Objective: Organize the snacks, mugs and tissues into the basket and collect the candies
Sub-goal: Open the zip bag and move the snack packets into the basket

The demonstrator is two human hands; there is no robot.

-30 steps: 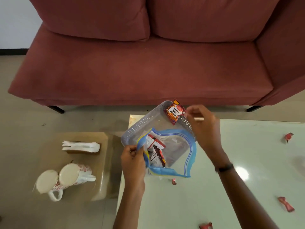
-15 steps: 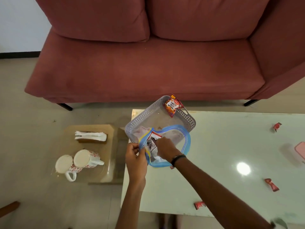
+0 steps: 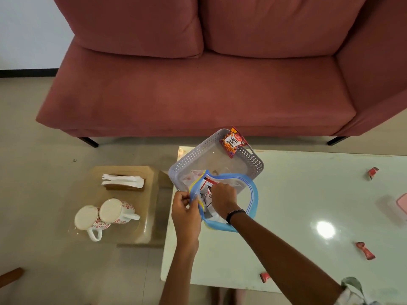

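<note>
A grey perforated basket stands at the far left corner of the white table. An orange nut snack packet leans on its far rim. A clear zip bag with a blue rim holds several snack packets and overlaps the basket's near side. My left hand pinches the bag's left rim. My right hand reaches inside the bag, closed over a white and red packet. Red candies lie scattered on the table. Two white mugs with red flowers and a tissue stack sit on a low side table.
A red sofa fills the far side. The brown side table stands left of the white table, over beige floor. A pink object shows at the right edge. A light glare reflects on the tabletop.
My right hand left the nut packet on the basket rim and went down into the zip bag. My left hand kept its hold on the bag's rim.
</note>
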